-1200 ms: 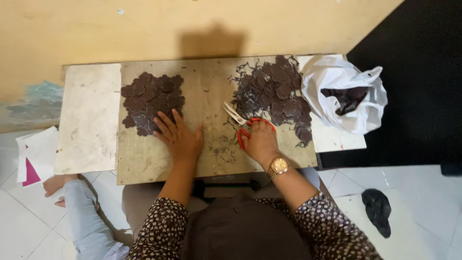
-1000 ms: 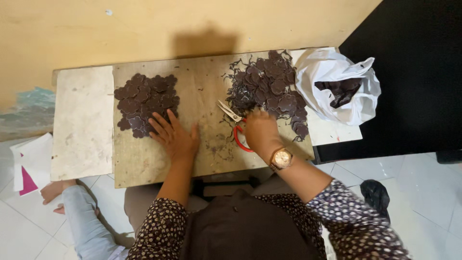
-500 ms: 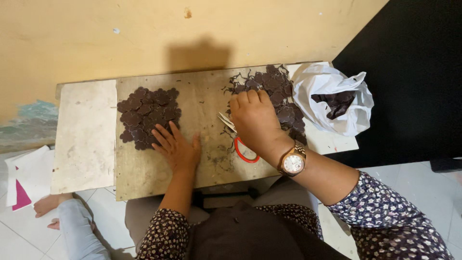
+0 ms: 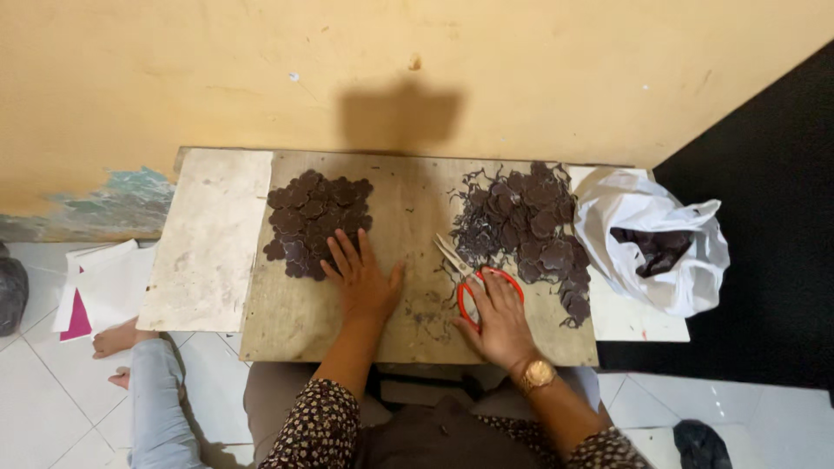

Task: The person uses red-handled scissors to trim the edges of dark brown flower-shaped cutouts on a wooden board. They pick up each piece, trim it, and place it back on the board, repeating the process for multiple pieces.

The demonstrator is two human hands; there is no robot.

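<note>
Red-handled scissors [image 4: 473, 276] lie under my right hand [image 4: 497, 321], whose fingers rest loosely on the loops, not gripping. Beyond them spreads a ragged heap of brown pieces [image 4: 526, 227]. My left hand [image 4: 363, 282] lies flat and empty, fingertips touching the neat brown pile [image 4: 314, 221].

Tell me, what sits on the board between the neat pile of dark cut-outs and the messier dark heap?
Mostly bare wooden board; lower down, the left hand lies flat there, its fingers touching the neat pile. Red-handled scissors edge the messy heap. Head view.
</note>
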